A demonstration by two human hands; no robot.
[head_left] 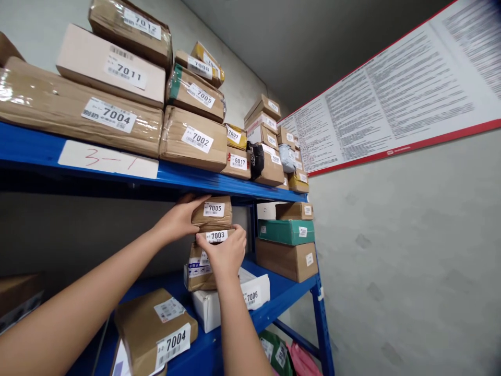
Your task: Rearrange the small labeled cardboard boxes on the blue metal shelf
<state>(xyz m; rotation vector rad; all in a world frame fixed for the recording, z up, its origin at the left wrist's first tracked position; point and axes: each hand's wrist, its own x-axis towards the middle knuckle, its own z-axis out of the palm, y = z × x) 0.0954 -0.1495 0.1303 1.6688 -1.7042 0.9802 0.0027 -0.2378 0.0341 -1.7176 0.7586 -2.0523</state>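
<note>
On the middle level of a blue shelf rack (pixel 235 185) stands a stack of brown parcels. My left hand (pixel 178 219) grips the left side of the top parcel, labelled 7005 (pixel 215 210). My right hand (pixel 227 253) holds the parcel under it, labelled 7003 (pixel 217 236), from the front, thumb by its label. A taped brown parcel (pixel 198 271) sits below these, resting on a white box labelled 7006 (pixel 250 295).
A brown parcel marked 7004 (pixel 156 329) lies at the near front of this level. To the right stand a green box (pixel 285 231) between two brown boxes. The upper level carries several numbered parcels. A printed wall poster (pixel 399 89) hangs on the right. Bags (pixel 289 357) lie below.
</note>
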